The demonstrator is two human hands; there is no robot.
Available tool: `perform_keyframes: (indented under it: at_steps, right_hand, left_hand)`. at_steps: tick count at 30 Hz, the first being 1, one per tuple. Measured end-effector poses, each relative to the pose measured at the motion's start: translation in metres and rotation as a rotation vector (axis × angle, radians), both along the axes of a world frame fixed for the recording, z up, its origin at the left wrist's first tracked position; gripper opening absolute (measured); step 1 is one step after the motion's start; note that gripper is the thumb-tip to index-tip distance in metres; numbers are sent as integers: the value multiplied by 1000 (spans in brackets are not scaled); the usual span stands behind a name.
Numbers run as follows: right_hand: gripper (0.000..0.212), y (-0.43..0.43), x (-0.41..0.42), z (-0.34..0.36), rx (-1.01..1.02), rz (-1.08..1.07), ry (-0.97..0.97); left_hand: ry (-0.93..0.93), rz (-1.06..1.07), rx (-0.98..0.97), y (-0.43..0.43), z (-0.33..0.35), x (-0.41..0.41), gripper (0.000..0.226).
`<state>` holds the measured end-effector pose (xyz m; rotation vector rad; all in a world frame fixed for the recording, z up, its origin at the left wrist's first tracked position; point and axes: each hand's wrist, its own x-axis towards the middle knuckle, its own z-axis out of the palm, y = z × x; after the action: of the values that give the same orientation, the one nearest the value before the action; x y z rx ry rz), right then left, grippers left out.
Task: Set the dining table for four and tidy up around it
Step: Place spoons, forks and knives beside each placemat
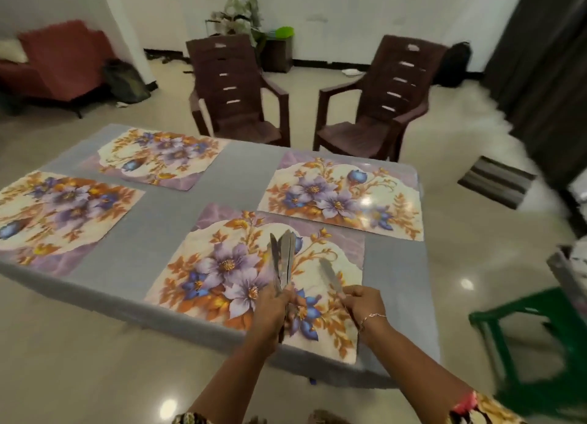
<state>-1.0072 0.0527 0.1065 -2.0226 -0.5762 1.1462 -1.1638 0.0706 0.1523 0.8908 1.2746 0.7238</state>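
Grey-clothed tabletop (241, 169) fills centre frame, w/ four floral placemats: one upper left (158, 153), one at left edge (63, 210), one centre right (343, 195), and the nearest placemat (203, 264) at lower centre. Left hand (273, 306) is clenched round a bundle of knives (284, 255), blades fanned upward over the nearest placemat; no. of blades unclear. Right hand (362, 303), w/ bracelet (374, 316) at wrist, pinches a single knife (330, 274) by its handle, blade angled up-left, near the bundle but apart. Two brown chairs (235, 90) (381, 99) stand beyond the far edge, top centre. Red sofa (60, 61) upper left; green stool (540, 344) lower right.
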Motion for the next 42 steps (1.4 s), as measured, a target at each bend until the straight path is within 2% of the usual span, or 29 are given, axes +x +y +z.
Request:
perform_keyframes:
  at_steps: [5, 7, 10, 13, 15, 18, 21, 28, 31, 34, 39, 42]
  right_hand:
    - [15, 7, -23, 0, -19, -201, -17]
    - [15, 11, -32, -3, -16, -288, -12]
    - [13, 15, -42, -8, -1, -425, 21]
    - [11, 15, -48, -10, 15, -475, 64]
    - [16, 15, -50, -10, 8, -475, 16]
    - [8, 16, -54, -2, -30, -472, -165]
    - [16, 20, -59, -2, -91, -383, -340]
    - [33, 28, -70, -10, -204, -173, -555]
    - [33, 28, -72, -12, -256, -94, -659]
    - [35, 25, -73, -13, -323, 26, -802]
    - [50, 17, -74, -20, -335, 193, -942]
    - [64, 10, -83, -30, -321, 358, -946]
  left_hand:
    - [151, -231, 7, 44, -13, -15, 25]
    - [150, -292, 23, 52, -15, -22, 28]
    - [103, -345, 13, 54, -19, -33, 18]
    - [67, -406, 6, 59, -28, -43, 19]
    - [49, -431, -7, 61, -32, -50, 18]
    - [24, -478, -23, 65, -37, -57, 21]
    - [26, -493, -27, 71, -40, -62, 21]
    - [15, -501, -40, 78, -44, -68, 17]
    - [-26, -510, -36, 79, -45, -73, 17]
    - [12, -505, -38, 81, -49, -77, 16]
    - [58, -499, -54, 84, -55, -76, 16]
    - [74, -500, -31, 85, -59, -75, 22]
